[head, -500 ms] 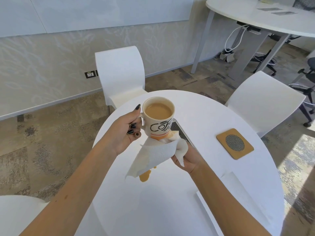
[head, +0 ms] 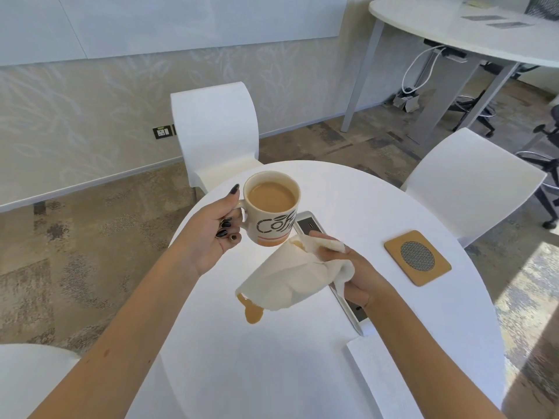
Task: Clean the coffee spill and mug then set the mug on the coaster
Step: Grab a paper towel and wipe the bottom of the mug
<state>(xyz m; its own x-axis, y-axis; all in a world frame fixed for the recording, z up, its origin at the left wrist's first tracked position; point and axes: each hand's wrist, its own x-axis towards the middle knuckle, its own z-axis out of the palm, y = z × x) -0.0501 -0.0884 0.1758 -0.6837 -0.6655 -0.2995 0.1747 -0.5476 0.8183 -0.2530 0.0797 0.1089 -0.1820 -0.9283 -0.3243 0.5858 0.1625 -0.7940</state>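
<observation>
Mug (head: 272,208): cream, dark lettering, orange band near the base; filled with milky coffee. Held upright above the worktop (head: 348,207), clear of its surface.

Left hand (head: 216,228): fingers curled through and round the mug's handle, thumb up beside the rim.

Right hand (head: 352,272): fingers closed round a bunched white napkin (head: 290,276); one corner of it, stained brown, lies just beside the mug's base, while the loose end hangs down toward the spill (head: 252,311).

Spill: tan puddle on the worktop, partly hidden by the napkin's lower edge.

Coaster (head: 417,257): square, cork-coloured, round mesh centre; flat on the worktop, right of the hands, well apart from the mug.

Socket strip (head: 311,226): silver, set into the worktop, running under the right hand.

Paper (head: 381,376): white sheet at the near right edge.

Chairs: white, one beyond (head: 216,131), one at right (head: 472,179).
</observation>
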